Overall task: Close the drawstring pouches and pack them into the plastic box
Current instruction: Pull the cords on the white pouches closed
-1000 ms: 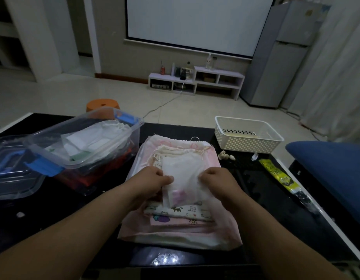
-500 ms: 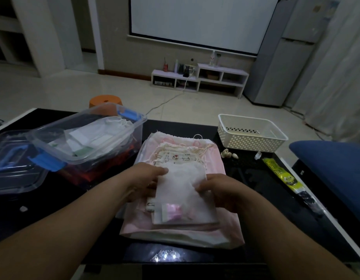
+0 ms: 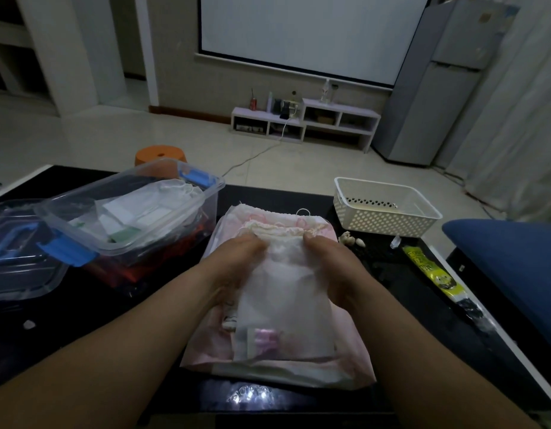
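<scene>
A white translucent drawstring pouch with something pink inside its lower part lies on top of a stack of pink and cream pouches on the black table. My left hand grips the pouch's upper left edge and my right hand grips its upper right edge, fingers curled round the fabric near the mouth. The clear plastic box with blue latches stands to the left, holding white and green pouches over red ones.
The box's clear lid lies at the far left. A white perforated basket stands at the back right, with small shells and a yellow packet near it. A blue cushion is at the right edge.
Both hands have slid up the white pouch toward its mouth, and the pouch has shifted nearer to me, covering the patterned pouches below.
</scene>
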